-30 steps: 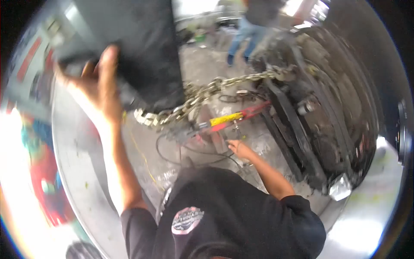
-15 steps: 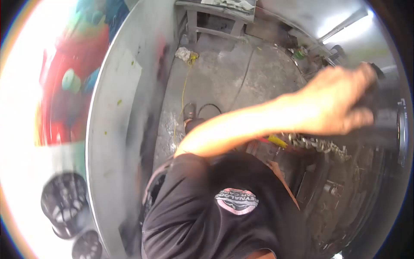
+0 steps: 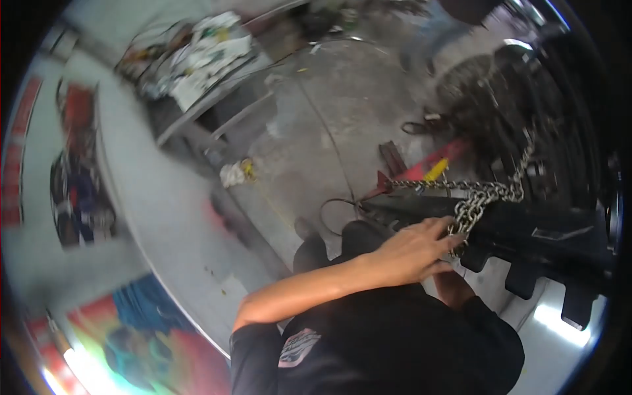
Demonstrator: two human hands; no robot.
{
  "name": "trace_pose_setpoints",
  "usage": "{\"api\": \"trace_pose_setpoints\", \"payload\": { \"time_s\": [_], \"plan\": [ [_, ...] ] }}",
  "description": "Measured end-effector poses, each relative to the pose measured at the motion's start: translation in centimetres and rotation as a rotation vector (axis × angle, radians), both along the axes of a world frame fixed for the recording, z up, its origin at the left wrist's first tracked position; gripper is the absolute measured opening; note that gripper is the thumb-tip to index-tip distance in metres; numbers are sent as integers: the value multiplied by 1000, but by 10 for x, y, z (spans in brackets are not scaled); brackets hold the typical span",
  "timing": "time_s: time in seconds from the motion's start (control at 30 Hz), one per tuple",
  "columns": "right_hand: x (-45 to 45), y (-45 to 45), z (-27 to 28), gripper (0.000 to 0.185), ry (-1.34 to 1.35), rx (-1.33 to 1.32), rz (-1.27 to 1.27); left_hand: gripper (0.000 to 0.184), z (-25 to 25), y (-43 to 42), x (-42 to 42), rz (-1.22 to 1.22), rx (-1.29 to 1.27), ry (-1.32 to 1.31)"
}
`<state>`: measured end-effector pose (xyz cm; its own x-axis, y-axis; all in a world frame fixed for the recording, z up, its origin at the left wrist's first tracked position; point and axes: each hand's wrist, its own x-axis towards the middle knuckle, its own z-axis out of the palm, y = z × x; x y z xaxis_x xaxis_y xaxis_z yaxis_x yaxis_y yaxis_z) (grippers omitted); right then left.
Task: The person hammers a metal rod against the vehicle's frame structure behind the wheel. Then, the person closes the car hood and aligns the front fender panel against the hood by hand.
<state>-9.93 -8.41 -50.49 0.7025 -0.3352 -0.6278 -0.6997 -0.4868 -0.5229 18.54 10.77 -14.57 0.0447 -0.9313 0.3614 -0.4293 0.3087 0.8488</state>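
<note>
My left hand [image 3: 421, 250] reaches across from the left, its fingers closed on the lower hanging links of a metal chain [image 3: 484, 201]. The chain lies bunched over a black metal beam [image 3: 494, 227] with notched lower tabs. One length runs left toward a red metal piece [image 3: 382, 184], and another climbs to the upper right. My right hand is mostly hidden behind the left; only the right wrist and forearm [image 3: 454, 289] show clearly, close beneath the left hand.
A yellow object [image 3: 436, 169] lies near a red bar behind the chain. A pale panel [image 3: 171, 197] stands along my left. A table [image 3: 191, 125] with papers is at the upper left. A white and yellow bundle [image 3: 236, 172] and a cable loop [image 3: 336, 216] lie on the floor.
The view has turned, bringing the chain and black beam into plain sight. My left hand, stretched out and blurred to the far right before, is now nearer my body at the chain.
</note>
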Motion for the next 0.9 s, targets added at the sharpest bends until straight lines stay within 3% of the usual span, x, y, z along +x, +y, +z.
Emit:
{"api": "trace_pose_setpoints", "payload": {
  "time_s": [0.13,0.23,0.3,0.33,0.37,0.43,0.5,0.53,0.63,0.67,0.73,0.77,0.9],
  "plan": [
    [-25,62,-34,41,-74,-24,-18,51,-29,0,47,-202,189,-89],
    [-70,116,-82,41,-149,-160,84,37,-16,-30,93,-254,134,-65],
    [-48,143,-72,34,146,-150,-65,31,18,-56,132,-263,161,124],
    [-58,154,-101,33,45,90,-311,29,38,-67,155,-255,186,224],
    [-3,152,-18,35,274,19,-245,28,49,-79,181,-296,158,301],
    [-2,173,-76,35,243,-133,-253,28,66,-107,231,-380,115,462],
    [-12,192,-147,36,146,-147,-169,33,82,-144,268,-629,-191,833],
    [0,196,-166,37,98,-149,-123,38,93,-165,284,-779,-276,867],
    [81,203,-166,33,76,40,-829,47,135,-228,331,-1171,-380,872],
    [106,199,-144,29,15,95,-856,36,150,-243,335,-1174,-382,921],
    [153,156,-101,23,-122,181,-911,32,173,-271,342,-1209,-407,989],
    [172,149,-100,23,-226,237,-1066,31,183,-283,346,-1221,-428,1023],
    [236,108,-72,33,-174,228,-1223,27,210,-326,364,-1258,-520,1115]
  ]
}}
